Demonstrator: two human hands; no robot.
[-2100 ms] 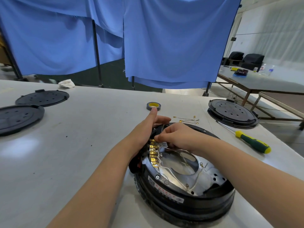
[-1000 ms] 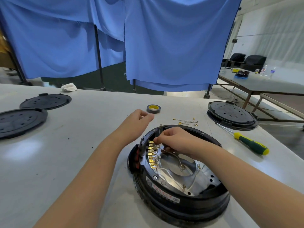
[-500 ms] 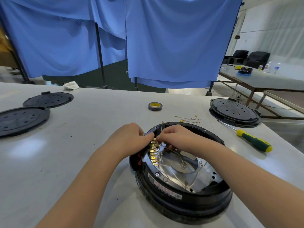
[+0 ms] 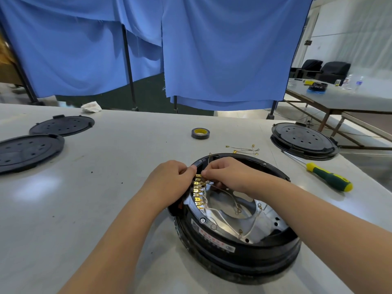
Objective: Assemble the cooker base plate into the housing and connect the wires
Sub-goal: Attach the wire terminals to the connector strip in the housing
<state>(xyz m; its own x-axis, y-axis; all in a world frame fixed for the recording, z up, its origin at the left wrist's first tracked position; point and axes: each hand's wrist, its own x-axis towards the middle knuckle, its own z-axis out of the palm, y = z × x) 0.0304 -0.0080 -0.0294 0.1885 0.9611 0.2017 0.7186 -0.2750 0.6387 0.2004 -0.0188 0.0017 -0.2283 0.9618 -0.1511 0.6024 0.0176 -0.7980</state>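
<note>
Since two seconds earlier, the left hand (image 4: 169,181) has drawn back from its outstretched reach past the housing (image 4: 235,247) and now meets the right hand (image 4: 224,175) at the housing's far-left rim. Both hands curl their fingertips together above the top of a row of brass terminals (image 4: 197,193) just inside that rim, and appear to pinch a thin wire or connector there, though the piece itself is too small to make out. Inside the housing sits the shiny metal base plate (image 4: 263,221), with white wires (image 4: 224,221) looping across it. The housing rests on the grey table (image 4: 84,209). Beyond the housing lies a roll of tape (image 4: 200,133); just behind its far rim lie loose wires (image 4: 244,148). To the right of the housing lie a green-and-yellow screwdriver (image 4: 329,179) and a black lid (image 4: 304,140); two more black discs (image 4: 31,148) lie well to its left.
</note>
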